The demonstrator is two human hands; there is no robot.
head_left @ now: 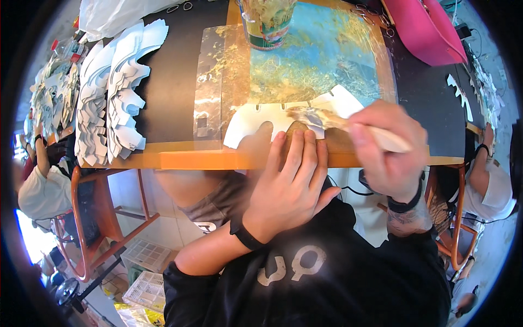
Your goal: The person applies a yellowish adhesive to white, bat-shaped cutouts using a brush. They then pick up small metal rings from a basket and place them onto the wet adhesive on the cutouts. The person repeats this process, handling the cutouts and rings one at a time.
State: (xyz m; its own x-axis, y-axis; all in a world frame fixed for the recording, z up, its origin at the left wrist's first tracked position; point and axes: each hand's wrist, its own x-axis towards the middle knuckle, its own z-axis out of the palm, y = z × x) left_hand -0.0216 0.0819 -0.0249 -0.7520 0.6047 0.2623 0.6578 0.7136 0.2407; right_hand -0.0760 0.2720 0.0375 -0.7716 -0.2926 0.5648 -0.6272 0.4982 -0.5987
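A white cut-out piece [248, 121] with scalloped notches lies at the near edge of the glue-stained work sheet. My left hand [291, 182] rests on its lower edge, fingers stretched out flat and thumb apart. In my closed right hand [389, 144] is a brush [327, 119] with a pale wooden handle. Its smeared bristles lie over the middle of the white piece, just beyond my left fingertips. The right hand is slightly blurred. Beyond the piece stands a glue-coated tub [267, 24] on the blue and brown sheet [316, 60].
Stacks of white cut pieces [122, 92] stand on the table's left. A pink bin [427, 30] sits at the far right, with metal rings [376, 15] beside it. One white piece [460, 95] lies at the right edge. Co-workers [46, 188] sit on both sides.
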